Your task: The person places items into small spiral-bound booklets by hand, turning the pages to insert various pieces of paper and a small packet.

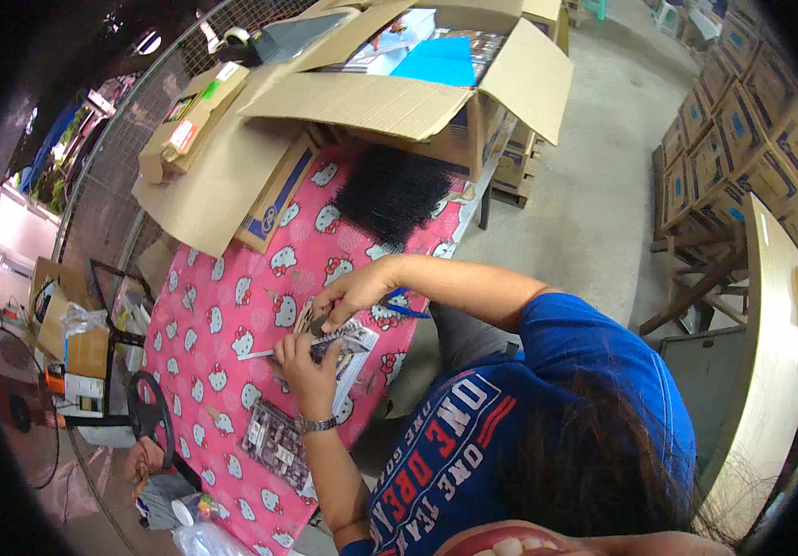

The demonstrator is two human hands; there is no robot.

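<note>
My left hand (304, 371), with a metal watch on its wrist, bends its fingers over a printed sheet or booklet (354, 350) on the pink table. A thin pale strip (255, 355) sticks out beside its fingertips. Just above, my right hand (362, 292) has its fingers curled down onto the same spot, next to a small dark piece (330, 324). Both hands nearly touch. What the fingers hold is too small and covered to make out. Nearer the table edge lies another printed dark sheet (277, 439).
A pink cartoon-patterned cloth (232, 371) covers the table. Beyond my right hand lie a pile of black bristle-like strands (392, 195) and a large open carton (353, 104). A black steering-wheel-like ring (151, 419) sits at the left edge. Stacked cartons (742, 139) stand at right.
</note>
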